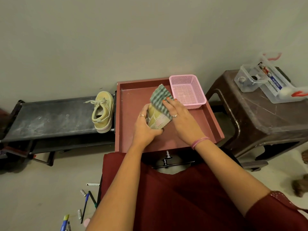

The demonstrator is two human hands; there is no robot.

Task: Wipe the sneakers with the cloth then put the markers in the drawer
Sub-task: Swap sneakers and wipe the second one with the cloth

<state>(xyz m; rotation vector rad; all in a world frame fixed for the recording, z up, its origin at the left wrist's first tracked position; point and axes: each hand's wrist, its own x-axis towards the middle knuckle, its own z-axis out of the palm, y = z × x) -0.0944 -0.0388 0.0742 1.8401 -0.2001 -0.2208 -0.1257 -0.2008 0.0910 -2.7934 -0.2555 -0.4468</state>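
Observation:
A pale yellow sneaker (156, 120) lies over the red-brown tray top (130, 100) of a small cabinet. My left hand (145, 127) grips it from the left side. My right hand (181, 117) presses a green-and-white striped cloth (160, 97) against the sneaker's far end. A second matching sneaker (102, 112) stands on the black bench (50, 119) to the left, toe pointing away. Several markers and pens (85, 204) lie scattered on the floor at the lower left. Below the tray, a metal drawer knob (167, 155) shows; the drawer front is mostly hidden by my clothing.
An empty pink mesh basket (187, 90) sits in the tray's far right corner, close to my right hand. A brown plastic stool (260, 117) at the right carries clear plastic boxes (266, 80). A plain wall runs behind everything.

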